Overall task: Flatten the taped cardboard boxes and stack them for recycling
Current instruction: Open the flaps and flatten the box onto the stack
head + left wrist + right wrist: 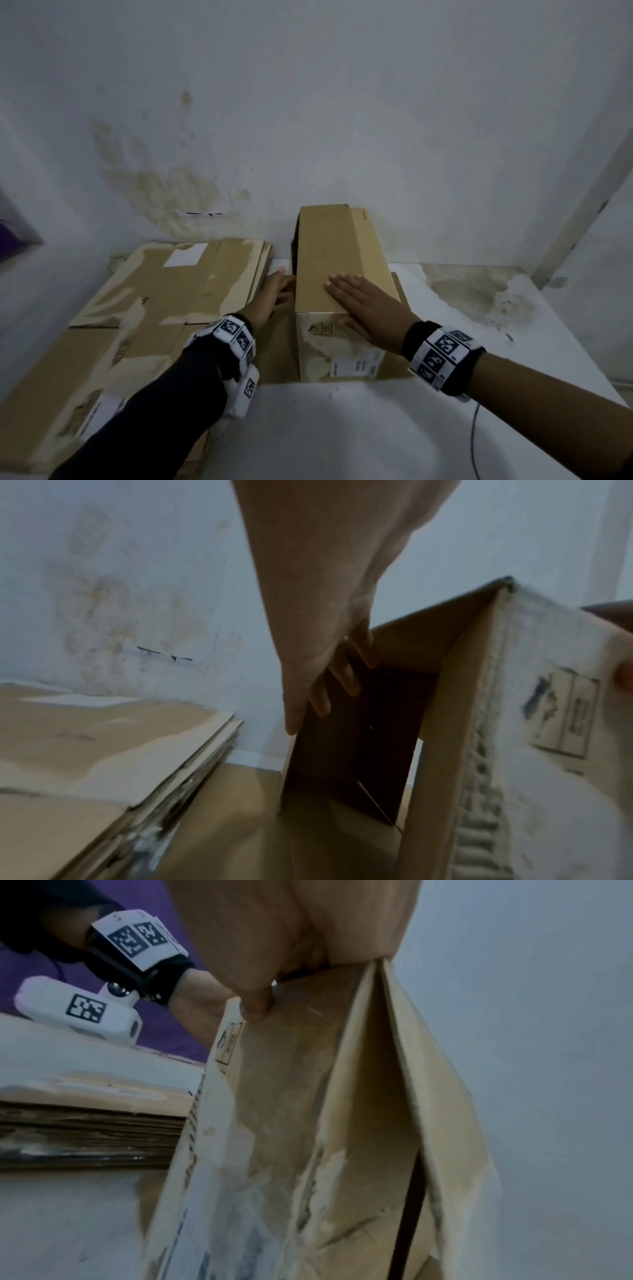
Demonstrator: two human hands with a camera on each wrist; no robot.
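Two hands work one box (pixel 342 274), which stands on the counter (pixel 513 342) just right of the flat stack (pixel 164 301). From the head, the right hand (pixel 370 308) lies flat-fingered on its top, thumb over the near edge, probably to press it down. The left wrist view shows the left hand (pixel 322 669) with fingers curled over a side panel's edge, likely to fold it inward. From the right wrist, the box's open end gapes, half collapsed.
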